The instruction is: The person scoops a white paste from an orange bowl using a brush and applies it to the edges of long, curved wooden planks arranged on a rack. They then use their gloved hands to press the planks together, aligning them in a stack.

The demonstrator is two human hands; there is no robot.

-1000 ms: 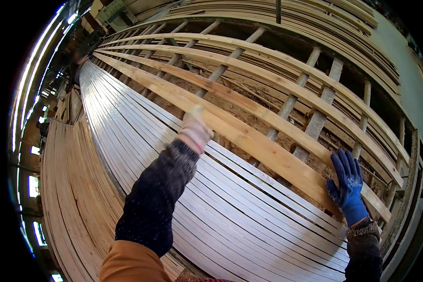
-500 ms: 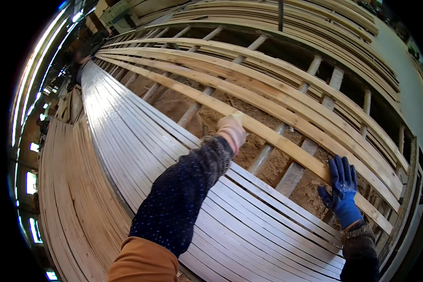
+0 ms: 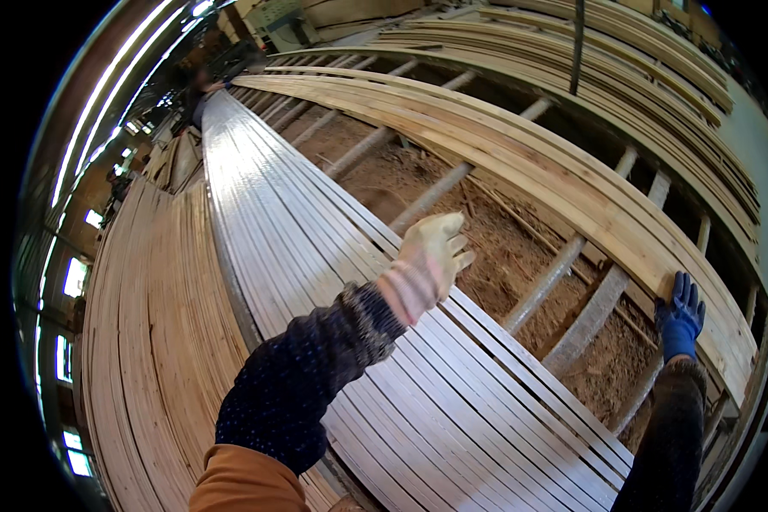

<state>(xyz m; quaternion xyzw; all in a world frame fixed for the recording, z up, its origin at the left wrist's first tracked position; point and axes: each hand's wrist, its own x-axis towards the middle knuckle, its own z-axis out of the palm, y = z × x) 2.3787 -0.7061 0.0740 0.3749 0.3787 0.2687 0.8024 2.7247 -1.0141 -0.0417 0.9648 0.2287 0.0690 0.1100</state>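
Observation:
Over the gap beside the white-coated strips floats my left hand (image 3: 433, 260), in a pale cream and pink glove. Its fingers are loosely bent and apart, with nothing in them. My right hand (image 3: 681, 316), in a blue glove, lies with fingers stretched out against the near edge of several bare wooden planks (image 3: 572, 192). These planks rest side by side across metal rollers (image 3: 544, 286). Between me and the rollers runs a long row of white-coated wooden strips (image 3: 375, 341), glossy toward the far end.
Stacked bare wood strips (image 3: 171, 316) stand at the left. More long boards (image 3: 640, 111) are piled beyond the roller frame. Brown sawdust (image 3: 503, 239) covers the ground under the rollers. At the far end a blurred person (image 3: 203, 94) stands near the strips.
The planks, spaced apart before, now lie together on the far side of the rollers. My left hand has let go of the nearest plank and come back toward me. The view has shifted.

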